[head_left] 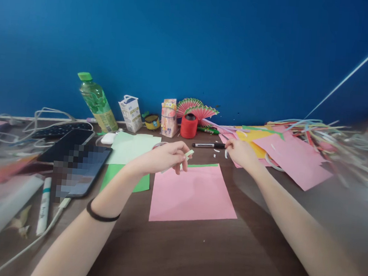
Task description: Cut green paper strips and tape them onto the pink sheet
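My left hand [166,157] hovers over the top left corner of a pink paper square [192,194] and pinches a small folded strip of pale green paper [188,154]. My right hand [240,153] reaches forward, its fingers curled right beside the end of a black marker [208,145] lying on the table. Whether it grips the marker I cannot tell. A green sheet [116,173] peeks out under the pink square. A black band circles my left wrist.
At the wall stand a green bottle [97,102], a milk carton [130,112], a pink carton [169,117], a red thread spool [189,126] and paper fans [197,109]. Coloured sheets and paper strips [299,144] pile at right. A phone [81,170], keyboard and cables lie left.
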A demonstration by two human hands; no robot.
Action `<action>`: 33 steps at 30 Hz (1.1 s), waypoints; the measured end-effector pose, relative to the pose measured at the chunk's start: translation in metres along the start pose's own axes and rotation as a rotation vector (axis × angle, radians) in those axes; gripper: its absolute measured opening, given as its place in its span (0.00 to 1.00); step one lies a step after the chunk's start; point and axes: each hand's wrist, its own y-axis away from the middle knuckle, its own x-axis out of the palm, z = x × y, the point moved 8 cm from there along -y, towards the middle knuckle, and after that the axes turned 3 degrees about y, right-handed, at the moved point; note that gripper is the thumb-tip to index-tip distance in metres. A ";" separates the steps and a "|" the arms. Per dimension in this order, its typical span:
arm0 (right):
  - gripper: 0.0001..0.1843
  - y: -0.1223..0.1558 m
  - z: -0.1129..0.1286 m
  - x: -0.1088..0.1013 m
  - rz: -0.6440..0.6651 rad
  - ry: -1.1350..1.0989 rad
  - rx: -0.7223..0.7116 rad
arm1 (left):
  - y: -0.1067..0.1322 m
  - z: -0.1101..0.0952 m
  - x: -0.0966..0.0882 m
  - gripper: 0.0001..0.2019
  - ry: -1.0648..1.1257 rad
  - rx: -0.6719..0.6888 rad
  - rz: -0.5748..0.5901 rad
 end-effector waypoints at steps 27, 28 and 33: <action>0.12 -0.003 0.000 0.017 0.204 -0.668 0.082 | -0.002 -0.003 0.000 0.12 0.080 0.045 -0.018; 0.13 -0.002 0.001 0.020 0.238 -0.726 0.100 | -0.002 -0.003 0.000 0.12 0.082 0.045 -0.019; 0.14 -0.003 -0.006 0.021 0.196 -0.712 0.107 | -0.002 -0.001 -0.001 0.12 0.074 0.027 -0.021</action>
